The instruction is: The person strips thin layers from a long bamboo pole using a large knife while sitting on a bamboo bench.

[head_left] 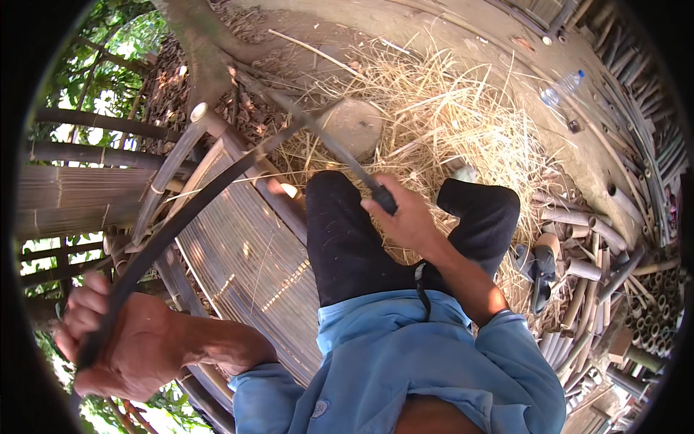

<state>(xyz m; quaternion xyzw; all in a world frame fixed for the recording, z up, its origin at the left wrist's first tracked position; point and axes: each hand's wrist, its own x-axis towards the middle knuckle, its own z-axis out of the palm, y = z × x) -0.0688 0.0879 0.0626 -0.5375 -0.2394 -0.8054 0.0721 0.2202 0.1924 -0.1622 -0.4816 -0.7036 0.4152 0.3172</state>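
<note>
At the far left, the left hand (141,343), somewhat blurred, is closed around the near end of a long dark strip (195,208). The strip is held in the air, slanted up and to the right, past the outer side of the left knee (329,192). This end should be gripped firmly and kept level, so that no twist is passed along. Farther right, the strip is crossed by the blade of a knife (338,149), near a round wooden block (358,126); whether blade and strip are touching cannot be told. A low, constant blade angle with light, even pressure would seem best. The knife's handle is wrapped by the right hand (408,217); here the wrist should be kept steady and the edge turned away from the knees. Beyond, pale straw-like shavings (463,123) are heaped.
</note>
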